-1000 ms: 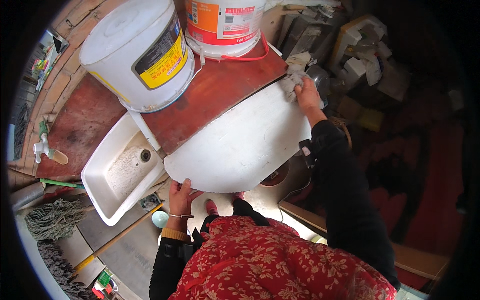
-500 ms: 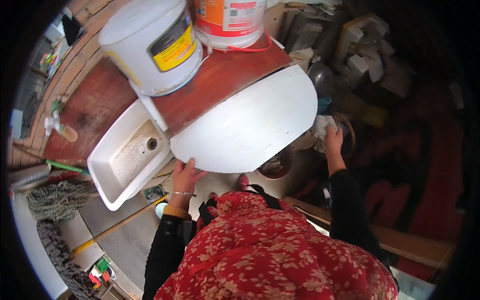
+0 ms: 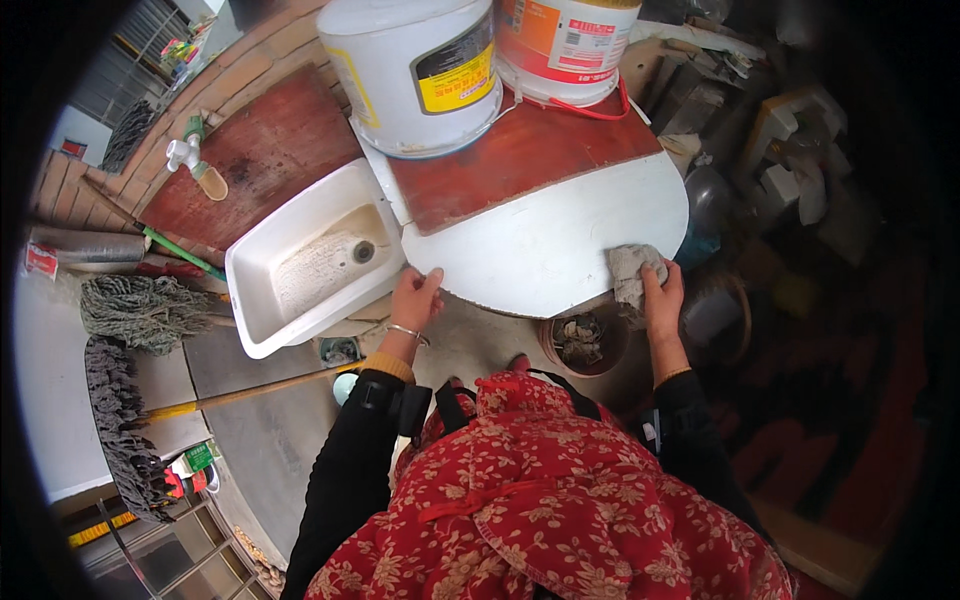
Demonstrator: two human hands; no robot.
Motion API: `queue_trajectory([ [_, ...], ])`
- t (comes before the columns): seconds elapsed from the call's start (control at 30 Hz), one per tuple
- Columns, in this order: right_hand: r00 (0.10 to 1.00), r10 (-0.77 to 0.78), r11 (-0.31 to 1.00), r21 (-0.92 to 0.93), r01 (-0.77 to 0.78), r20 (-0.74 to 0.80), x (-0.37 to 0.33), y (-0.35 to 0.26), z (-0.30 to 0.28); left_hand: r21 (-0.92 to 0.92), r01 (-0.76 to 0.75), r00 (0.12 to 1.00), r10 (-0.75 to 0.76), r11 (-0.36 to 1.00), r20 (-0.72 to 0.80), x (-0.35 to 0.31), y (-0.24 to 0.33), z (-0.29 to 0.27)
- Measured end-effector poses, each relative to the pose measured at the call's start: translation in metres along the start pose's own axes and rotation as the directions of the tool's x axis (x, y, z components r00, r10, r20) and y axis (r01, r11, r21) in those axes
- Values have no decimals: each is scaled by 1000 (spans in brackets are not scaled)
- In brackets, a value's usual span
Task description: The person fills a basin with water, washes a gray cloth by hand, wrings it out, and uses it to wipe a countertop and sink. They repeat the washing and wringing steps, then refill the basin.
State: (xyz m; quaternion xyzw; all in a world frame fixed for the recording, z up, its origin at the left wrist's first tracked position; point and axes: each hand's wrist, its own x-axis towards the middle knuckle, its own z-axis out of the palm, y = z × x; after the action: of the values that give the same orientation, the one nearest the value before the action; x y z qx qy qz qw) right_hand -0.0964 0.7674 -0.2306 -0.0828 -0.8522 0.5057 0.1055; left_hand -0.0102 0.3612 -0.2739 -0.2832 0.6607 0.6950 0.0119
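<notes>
A white board (image 3: 540, 240) with a curved front edge lies before me, its back edge against a red-brown surface. On its right part my right hand (image 3: 662, 300) is closed on a crumpled grey cloth (image 3: 632, 272), which rests on the board near the front edge. My left hand (image 3: 414, 302) is at the board's left front corner, beside the sink; its fingers are slightly bent and apart, with nothing visible in them. Whether its fingertips touch the board I cannot tell. The white sink (image 3: 258, 300) has a dirty bottom and a dark drain.
Two buckets, one white with a yellow label (image 3: 410, 80) and one orange and white (image 3: 565, 50), stand on the red-brown top (image 3: 520, 165). A tap (image 3: 195, 160) is left of them. Mops (image 3: 140, 312) lie at left. Below the board is a bin (image 3: 585, 345); clutter fills the dark right side.
My right hand has brought the cloth from beyond the board's right edge onto its surface. My left hand's fingers have shifted at the board's left corner. The whole view has turned.
</notes>
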Motion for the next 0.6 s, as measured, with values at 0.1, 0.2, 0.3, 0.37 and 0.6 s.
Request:
queue_trajectory([
  [0.1, 999, -41, 986, -164, 42, 10, 22, -2, 10, 51, 1, 999, 1, 999, -37, 8, -1, 4],
  [0.2, 998, -59, 981, -186, 61, 14, 37, 0, 17, 58, -45, 996, 49, 997, -76, 6, -1, 9],
  [0.3, 995, -98, 959, -267, 94, -2, 40, 1, 17, 93, -93, 988, 104, 991, -113, 3, -2, 12],
  [0.37, 994, -104, 975, -196, 106, 17, 39, -1, 14, 124, -121, 984, 135, 985, -113, 4, -3, 11],
  [0.6, 990, 8, 972, -232, 26, 144, 52, -7, 4, 204, -78, 993, 95, 976, -73, 19, -4, -1],
])
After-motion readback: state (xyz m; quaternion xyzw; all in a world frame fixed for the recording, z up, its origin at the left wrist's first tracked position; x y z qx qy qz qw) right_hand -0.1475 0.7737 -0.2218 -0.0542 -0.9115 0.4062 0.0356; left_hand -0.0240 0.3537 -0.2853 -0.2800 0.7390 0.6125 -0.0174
